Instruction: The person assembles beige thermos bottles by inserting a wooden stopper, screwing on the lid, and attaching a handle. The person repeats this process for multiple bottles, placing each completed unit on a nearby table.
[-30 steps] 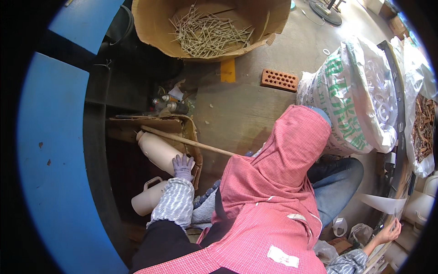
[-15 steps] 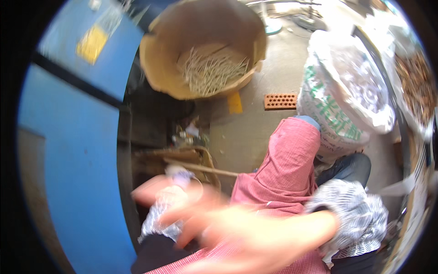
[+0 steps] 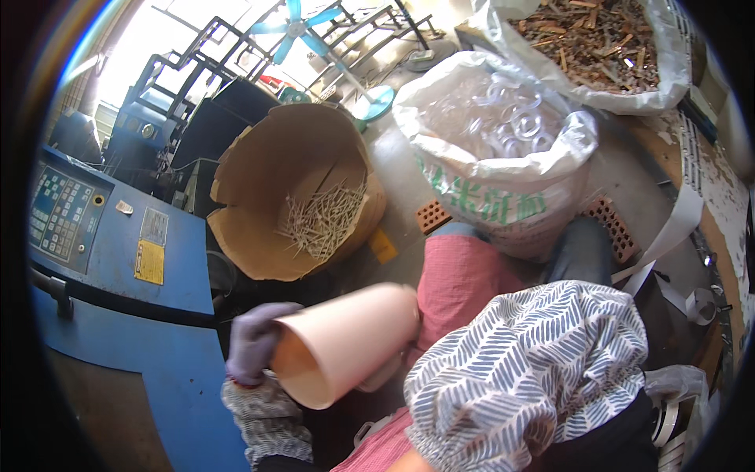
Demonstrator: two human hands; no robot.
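Observation:
My left hand (image 3: 255, 342), in a purple-grey glove, is closed on the rim of a pale pink cylindrical container (image 3: 358, 334). The container lies tilted above my lap, its open mouth facing lower left and its other end against my pink-covered knee (image 3: 468, 271). Part of a whitish piece shows beneath it; I cannot make out what it is. On the right, a patterned sleeve (image 3: 527, 370) runs down to a strip of bare wrist at the lower edge. My right hand itself lies outside the picture.
Ahead stands a torn-edged cardboard drum (image 3: 287, 149) with thin pale sticks inside. Right of it is a white sack (image 3: 503, 185) of clear plastic rings, with another sack (image 3: 668, 90) of brown scraps behind. A blue machine (image 3: 181, 267) borders the left. Perforated bricks (image 3: 609, 228) and a fan (image 3: 295, 30) also show.
My view has swung toward the upper left. The two blurred hands, overlapping before, have parted: the gloved left now grips the pink container, and the right has dropped out of the picture.

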